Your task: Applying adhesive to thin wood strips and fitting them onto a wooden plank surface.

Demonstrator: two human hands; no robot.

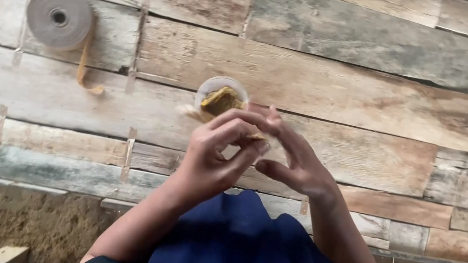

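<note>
- Nearest the camera, a fold of dark blue cloth (240, 247) is lying over the person's lap, with both forearms reaching forward from either side of it
- The left hand (214, 153) is curling its fingers inward, tips bunched close together near the thumb, as if pinching something small; what sits between them is too small to tell
- The right hand (298, 161) is meeting it, fingers narrowed and angled toward the left fingertips, so the two hands are working one small item together, raised over the boards rather than resting on them
- Just beyond the fingertips, a small clear cup (222, 95) is standing upright on the planks, holding a yellow-brown lump; being that close, it is sitting within easy dipping reach of both hands
- Well apart to the left, a grey roll of tape (59, 17) is lying flat, a brownish loose end (86, 62) trailing down from it toward the person
- Narrow strips of tape (129, 152) are sticking across the seams of the plank surface (348, 93)
- The planks are stretching wide and bare to the right and far side, leaving open room there; the near edge is dropping off just ahead of the lap to a dirt floor (10, 221)
</note>
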